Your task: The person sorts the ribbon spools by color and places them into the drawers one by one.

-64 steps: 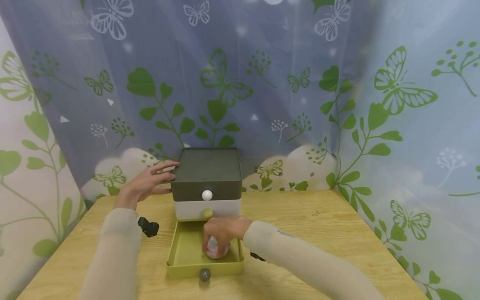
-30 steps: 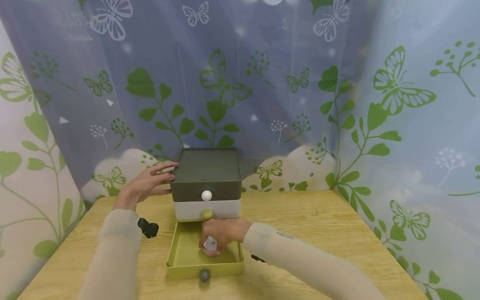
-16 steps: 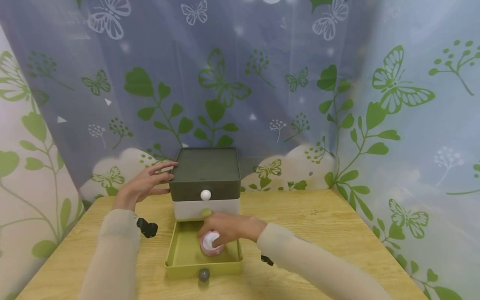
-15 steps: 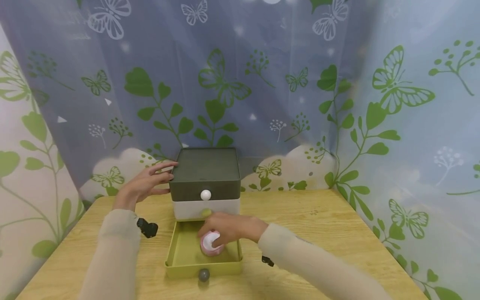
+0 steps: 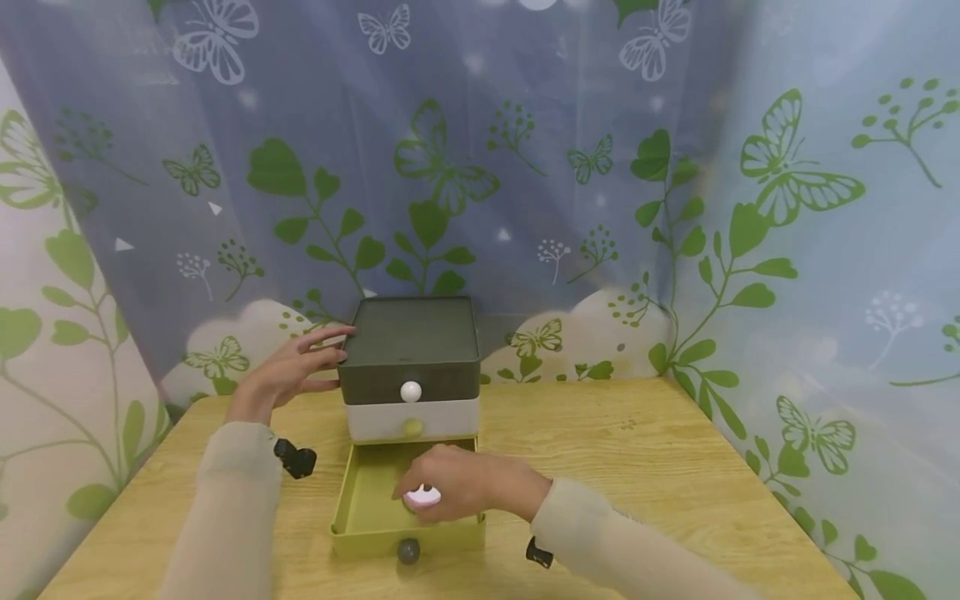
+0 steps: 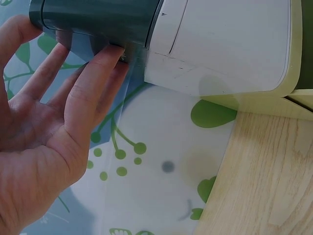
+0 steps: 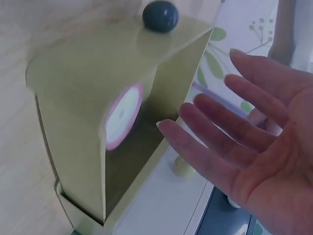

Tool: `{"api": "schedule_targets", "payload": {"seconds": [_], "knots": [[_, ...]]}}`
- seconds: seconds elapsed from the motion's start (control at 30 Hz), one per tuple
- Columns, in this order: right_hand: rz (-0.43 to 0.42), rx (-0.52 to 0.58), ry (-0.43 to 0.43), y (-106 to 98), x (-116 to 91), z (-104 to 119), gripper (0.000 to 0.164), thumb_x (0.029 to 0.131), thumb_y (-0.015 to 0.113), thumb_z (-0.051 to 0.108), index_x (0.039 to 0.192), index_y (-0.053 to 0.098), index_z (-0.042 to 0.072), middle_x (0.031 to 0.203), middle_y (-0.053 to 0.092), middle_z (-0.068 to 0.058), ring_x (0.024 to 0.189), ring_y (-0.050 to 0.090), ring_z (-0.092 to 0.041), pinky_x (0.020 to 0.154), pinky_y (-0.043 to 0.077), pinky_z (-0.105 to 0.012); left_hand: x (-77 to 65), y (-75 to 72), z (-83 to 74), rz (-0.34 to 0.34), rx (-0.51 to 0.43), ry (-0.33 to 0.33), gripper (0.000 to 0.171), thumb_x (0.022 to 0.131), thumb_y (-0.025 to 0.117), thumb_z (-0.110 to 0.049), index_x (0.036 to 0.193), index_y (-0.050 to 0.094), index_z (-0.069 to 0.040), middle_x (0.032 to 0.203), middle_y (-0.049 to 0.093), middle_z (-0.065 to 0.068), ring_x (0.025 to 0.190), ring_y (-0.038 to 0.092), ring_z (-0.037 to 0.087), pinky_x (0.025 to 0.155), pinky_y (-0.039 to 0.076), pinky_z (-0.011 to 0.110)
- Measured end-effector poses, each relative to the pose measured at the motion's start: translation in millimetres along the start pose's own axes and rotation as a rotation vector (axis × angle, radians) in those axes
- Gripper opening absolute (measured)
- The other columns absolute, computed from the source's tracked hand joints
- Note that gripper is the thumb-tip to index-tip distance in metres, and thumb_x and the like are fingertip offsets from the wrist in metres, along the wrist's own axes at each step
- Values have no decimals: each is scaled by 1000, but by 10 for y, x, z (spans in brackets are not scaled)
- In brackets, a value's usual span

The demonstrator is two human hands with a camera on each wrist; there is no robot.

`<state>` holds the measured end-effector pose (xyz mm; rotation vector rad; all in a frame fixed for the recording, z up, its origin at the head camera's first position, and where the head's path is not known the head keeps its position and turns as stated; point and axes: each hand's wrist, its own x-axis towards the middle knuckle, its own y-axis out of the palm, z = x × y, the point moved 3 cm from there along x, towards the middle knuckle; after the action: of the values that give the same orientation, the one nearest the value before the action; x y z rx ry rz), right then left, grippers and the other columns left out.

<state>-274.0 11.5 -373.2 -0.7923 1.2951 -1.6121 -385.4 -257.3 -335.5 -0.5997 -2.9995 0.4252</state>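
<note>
A desktop drawer box [image 5: 415,333] has a dark green top tier, a white middle tier and a pulled-out yellow-green bottom drawer [image 5: 367,492]. In that drawer lies a round thing with a white face and pink rim [image 7: 123,116]; its kind is unclear. My right hand [image 5: 453,483] hovers above it with fingers spread and partly hides it in the head view. The right wrist view shows the fingers [image 7: 205,147] apart from it, holding nothing. My left hand [image 5: 285,371] rests its fingertips against the left side of the dark green tier [image 6: 93,19].
Round knobs sit on the fronts: a white knob [image 5: 410,392], a yellow-green knob [image 5: 413,428] and a dark grey knob [image 5: 408,551]. The box stands on a wooden table [image 5: 600,450]. A butterfly-and-leaf patterned curtain [image 5: 525,208] hangs behind and at both sides.
My right hand has let go of the pink-rimmed round thing in the drawer and lifted, drawing a little toward me and to the right. The left hand has stayed on the box.
</note>
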Motion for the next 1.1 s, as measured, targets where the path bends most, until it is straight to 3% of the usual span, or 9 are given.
{"api": "schedule_targets", "payload": {"seconds": [0.2,0.37,0.5,0.63,0.77,0.93,1.1], "knots": [[17,12,8,115,-86,101,29,95,76,19,123,75,10,106,75,-2,88,67,-4,73,44,-3,-1,1,14,-2,-9,0,65,108,56,-27,165,26,-14,171,9,23,157,12,50,108,55,43],[-11,-34,4,180,-139,168,24,94,77,21,117,77,12,105,74,2,91,68,-2,77,45,-1,-5,5,15,-4,-11,0,66,108,57,-27,165,26,-14,172,8,22,157,12,50,109,55,44],[-111,-119,14,182,-181,233,22,93,79,23,113,79,13,105,75,5,96,68,-1,82,49,-5,-7,5,7,3,-10,3,66,108,56,-27,165,25,-14,172,5,22,157,11,50,111,53,47],[-170,-94,33,190,-209,305,18,93,79,20,109,80,14,102,77,6,93,69,0,80,49,-4,-6,1,-6,4,-6,7,66,108,55,-27,165,25,-14,173,3,21,157,12,50,114,49,52],[-182,-79,17,278,-211,350,13,91,80,18,103,81,16,97,79,9,85,69,5,76,48,-1,-5,-2,-17,5,-8,3,65,108,55,-27,165,25,-15,172,4,21,157,12,50,115,49,52],[-188,-151,8,410,-185,347,11,89,80,18,100,81,18,90,79,12,72,60,10,70,47,-1,-9,-2,-14,7,-11,-2,65,108,55,-27,165,25,-16,172,7,22,157,12,49,113,50,49],[-184,-152,33,528,-151,338,12,85,80,12,97,79,16,90,78,9,72,59,9,70,49,-2,-8,0,-5,6,-17,-4,65,108,55,-27,165,25,-15,171,8,22,157,12,49,114,49,51]]}}
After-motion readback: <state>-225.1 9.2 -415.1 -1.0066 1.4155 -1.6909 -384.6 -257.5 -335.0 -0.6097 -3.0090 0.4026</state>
